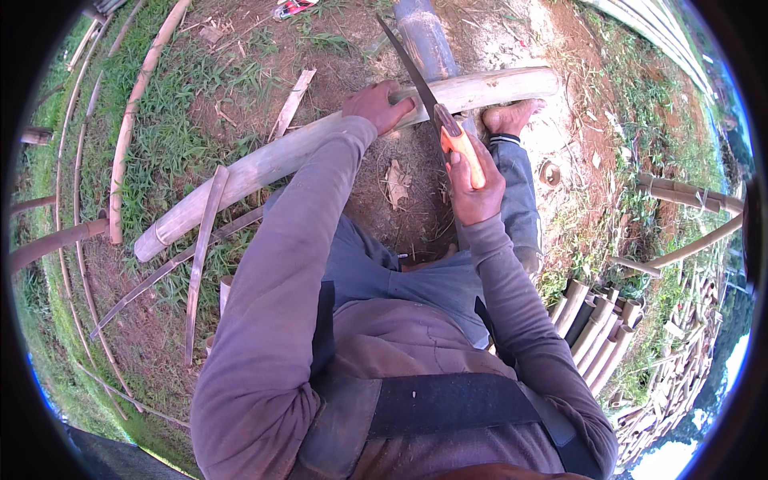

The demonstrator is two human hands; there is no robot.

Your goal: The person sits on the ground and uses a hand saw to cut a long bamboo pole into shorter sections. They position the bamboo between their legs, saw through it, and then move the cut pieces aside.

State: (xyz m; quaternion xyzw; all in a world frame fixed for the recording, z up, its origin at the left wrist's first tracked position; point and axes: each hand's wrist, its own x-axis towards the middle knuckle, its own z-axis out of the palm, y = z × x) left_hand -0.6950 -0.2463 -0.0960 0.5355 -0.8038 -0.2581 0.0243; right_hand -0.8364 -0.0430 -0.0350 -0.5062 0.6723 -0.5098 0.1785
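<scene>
A pale bamboo pole (240, 180) lies slantwise before me, from the lower left to the upper right. My left hand (376, 108) is closed over its top, just left of the saw. In my right hand (480, 188) is the orange handle of a handsaw (416, 76), fingers wrapped round it. The long dark blade points up and away, crossing the pole; whether its teeth touch the bamboo I cannot tell. Under the pole's right part runs a thick grey-blue log (424, 36). My bare foot (512, 118) is against the near side of the pole, close to its right end.
Thin split strips (206, 264) lie by the pole's left part. Cut bamboo tubes (596, 328) are stacked at the lower right, beside a heap of scraps (672, 376). Long poles (144, 104) lie along the left. A red and white item (294, 8) sits at the far edge.
</scene>
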